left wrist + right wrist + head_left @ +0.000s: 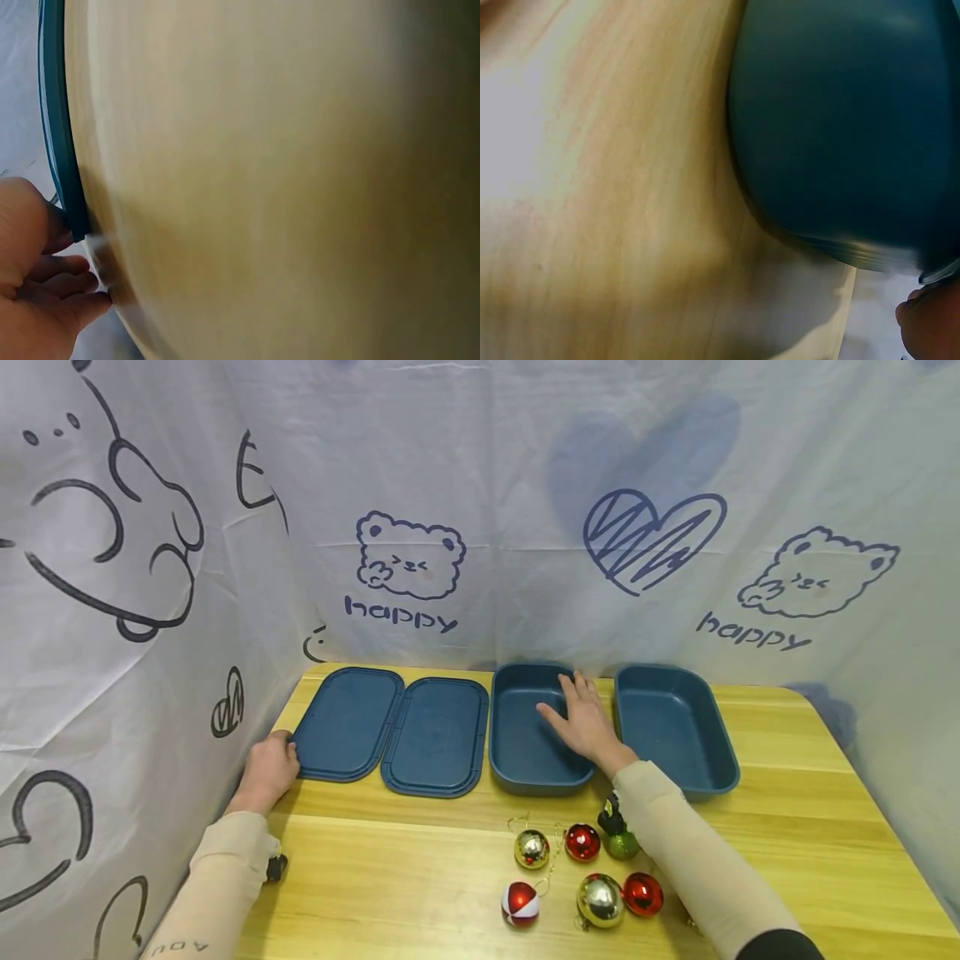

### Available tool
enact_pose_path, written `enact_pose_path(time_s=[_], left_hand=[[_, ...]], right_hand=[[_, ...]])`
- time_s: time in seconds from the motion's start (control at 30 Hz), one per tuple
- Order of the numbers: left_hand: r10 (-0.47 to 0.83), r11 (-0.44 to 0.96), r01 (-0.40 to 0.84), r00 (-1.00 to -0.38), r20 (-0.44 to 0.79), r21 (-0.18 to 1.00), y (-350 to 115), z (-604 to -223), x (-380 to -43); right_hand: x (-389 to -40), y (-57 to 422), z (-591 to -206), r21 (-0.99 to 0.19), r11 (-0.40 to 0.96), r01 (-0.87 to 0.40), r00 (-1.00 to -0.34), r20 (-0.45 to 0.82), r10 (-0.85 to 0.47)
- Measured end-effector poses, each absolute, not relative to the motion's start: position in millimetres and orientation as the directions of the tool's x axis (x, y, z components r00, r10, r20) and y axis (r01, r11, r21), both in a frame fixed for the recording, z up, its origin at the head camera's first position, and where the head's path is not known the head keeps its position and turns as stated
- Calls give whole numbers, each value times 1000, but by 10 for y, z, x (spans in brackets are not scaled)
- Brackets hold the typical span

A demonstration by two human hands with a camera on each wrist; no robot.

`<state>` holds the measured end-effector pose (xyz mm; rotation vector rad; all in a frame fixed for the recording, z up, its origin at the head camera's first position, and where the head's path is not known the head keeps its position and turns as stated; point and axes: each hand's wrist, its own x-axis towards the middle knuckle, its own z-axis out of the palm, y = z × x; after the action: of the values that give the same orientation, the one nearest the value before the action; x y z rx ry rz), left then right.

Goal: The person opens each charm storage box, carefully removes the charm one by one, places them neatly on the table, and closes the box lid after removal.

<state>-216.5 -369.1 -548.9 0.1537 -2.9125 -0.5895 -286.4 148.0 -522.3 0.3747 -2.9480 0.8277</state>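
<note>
At the table's left edge my left hand touches the outer side of a flat dark blue lid. In the left wrist view its fingers are by the table edge, below the lid's corner. A second blue lid lies alongside. My right hand is over the right side of a deep blue plastic box, fingers spread and its fingertips at the far right rim. The right wrist view shows the box wall from close by, with a fingertip at the lower right corner.
Another blue box stands to the right. Several Christmas baubles lie in front, among them a gold one, a red one, a green one and a red-and-white one. A printed cloth hangs behind the wooden table.
</note>
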Motion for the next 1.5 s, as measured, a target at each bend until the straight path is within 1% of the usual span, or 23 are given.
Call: enact_pose_path(time_s=[0.13, 0.23, 0.63, 0.77, 1.03, 1.17, 1.33, 1.5], left_hand=[[-144, 919, -50, -966, 215, 390, -3707, -5517, -2170], [-153, 917, -49, -960, 236, 396, -3707, -5517, -2172], [-223, 892, -98, -944, 242, 441, -3729, -5516, -2146], [-230, 886, -92, -938, 260, 454, -3734, -5478, -2124], [-262, 868, -55, -895, 361, 494, -3716, -5399, -2094], [-283, 852, -41, -875, 393, 522, -3704, -5367, -2086], [-332, 797, -62, -876, 350, 601, -3705, -5288, -2077], [-400, 708, -135, -886, 236, 693, -3706, -5197, -2060]], right_hand=[[-2866, 1487, -5229, -507, 827, -242, -970, 121, -210], [-2871, 1490, -5231, -504, 830, -239, -971, 123, -205], [-2882, 1476, -5236, -498, 831, -246, -969, 122, -213], [-2880, 1476, -5234, -499, 827, -260, -966, 133, -223], [-2860, 1479, -5209, -514, 818, -259, -966, 134, -222], [-2864, 1480, -5224, -508, 821, -261, -965, 137, -222], [-2871, 1479, -5242, -504, 823, -261, -965, 144, -218], [-2875, 1482, -5252, -505, 821, -265, -964, 150, -218]])
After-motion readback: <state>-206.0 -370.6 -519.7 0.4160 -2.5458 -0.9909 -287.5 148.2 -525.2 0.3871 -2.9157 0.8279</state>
